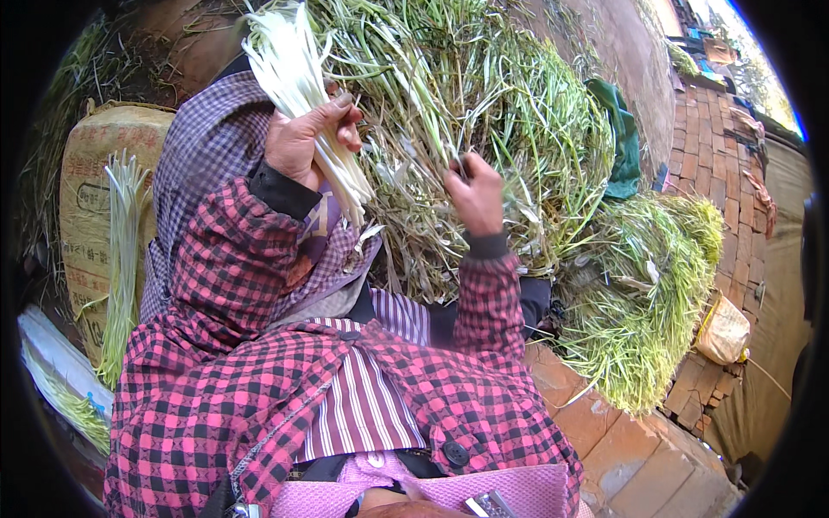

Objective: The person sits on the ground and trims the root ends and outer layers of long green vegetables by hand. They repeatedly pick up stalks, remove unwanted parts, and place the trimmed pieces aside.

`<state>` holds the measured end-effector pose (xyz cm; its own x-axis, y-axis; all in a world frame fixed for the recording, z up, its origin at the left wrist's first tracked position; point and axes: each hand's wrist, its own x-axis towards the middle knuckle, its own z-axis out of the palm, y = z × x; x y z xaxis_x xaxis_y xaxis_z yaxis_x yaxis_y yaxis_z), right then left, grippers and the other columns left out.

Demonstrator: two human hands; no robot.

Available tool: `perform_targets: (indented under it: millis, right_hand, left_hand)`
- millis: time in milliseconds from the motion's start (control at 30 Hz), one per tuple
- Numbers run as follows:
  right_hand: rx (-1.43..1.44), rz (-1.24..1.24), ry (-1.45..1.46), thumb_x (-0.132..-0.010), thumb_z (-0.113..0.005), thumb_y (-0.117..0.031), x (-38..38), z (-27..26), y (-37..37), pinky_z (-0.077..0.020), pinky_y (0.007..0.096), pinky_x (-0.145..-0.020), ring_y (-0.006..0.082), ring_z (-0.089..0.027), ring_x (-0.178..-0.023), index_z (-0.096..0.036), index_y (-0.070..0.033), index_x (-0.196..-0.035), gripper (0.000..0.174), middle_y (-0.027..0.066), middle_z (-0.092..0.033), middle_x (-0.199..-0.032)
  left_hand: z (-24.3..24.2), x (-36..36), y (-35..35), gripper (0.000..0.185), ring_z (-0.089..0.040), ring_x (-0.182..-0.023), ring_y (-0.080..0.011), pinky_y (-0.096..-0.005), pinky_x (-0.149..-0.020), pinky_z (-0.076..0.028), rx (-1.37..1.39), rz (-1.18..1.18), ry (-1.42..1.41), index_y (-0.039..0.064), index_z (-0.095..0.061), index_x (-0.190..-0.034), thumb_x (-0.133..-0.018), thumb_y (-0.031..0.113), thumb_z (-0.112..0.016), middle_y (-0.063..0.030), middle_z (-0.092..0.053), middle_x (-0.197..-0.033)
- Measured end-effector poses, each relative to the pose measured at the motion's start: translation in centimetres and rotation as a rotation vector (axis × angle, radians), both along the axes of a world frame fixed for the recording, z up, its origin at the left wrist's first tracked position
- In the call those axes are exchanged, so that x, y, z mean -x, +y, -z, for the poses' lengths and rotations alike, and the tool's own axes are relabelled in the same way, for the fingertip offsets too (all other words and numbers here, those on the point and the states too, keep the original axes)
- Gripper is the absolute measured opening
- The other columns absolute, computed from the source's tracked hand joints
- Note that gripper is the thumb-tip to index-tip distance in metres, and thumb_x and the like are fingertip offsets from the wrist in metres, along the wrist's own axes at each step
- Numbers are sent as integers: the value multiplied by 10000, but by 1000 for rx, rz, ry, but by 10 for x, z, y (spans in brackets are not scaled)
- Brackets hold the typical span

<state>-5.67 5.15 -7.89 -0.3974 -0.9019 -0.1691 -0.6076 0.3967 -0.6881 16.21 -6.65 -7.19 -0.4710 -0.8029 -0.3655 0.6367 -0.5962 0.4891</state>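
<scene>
My left hand (307,139) is wrapped around a thick bunch of long, pale, leek-like stalks (285,61), which slants from upper left to lower right. Its lower ends hang over the checked cloth on my lap. To the right, the fingertips of my right hand (476,194) are pinched on a few thin green-white stalks (443,139) at the pile's near side; slight blur hides the exact grip. Beyond both hands spreads a large heap of green and withered stalks (518,110). Dry husks and pale leaf scraps lie at its near edge.
On the left, a bundle of pale stalks (120,259) lies across a printed woven sack (81,155). Another bundle (71,405) rests on white plastic sheeting at lower left. To the right are a yellow-green trimmings heap (641,330), a green cloth (618,139), a white bag (724,330) and brick paving (706,142).
</scene>
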Motion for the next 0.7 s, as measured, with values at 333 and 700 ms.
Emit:
perform_targets:
  millis: [333, 700]
  right_hand:
    - [44, -85, -271, -740, -634, -12, -54, -46, 45, -392, 203, -562, 53, -463, -618, -536, -15, -799, 115, -14, -517, -711]
    - [88, 90, -889, -863, -582, -62, -66, -24, 20, -388, 179, -514, 30, -480, -588, -569, -7, -880, 59, -20, -574, -720]
  left_hand:
    - [13, 20, 26, 305, -464, -414, -91, -238, -353, -408, 116, 263, -129, -5, -509, -959, -753, 95, -711, -56, -567, -661]
    - [-1, 19, 28, 183, -494, -385, -121, -239, -337, -406, 227, 235, -199, -31, -548, -806, -695, -25, -692, -52, -533, -563]
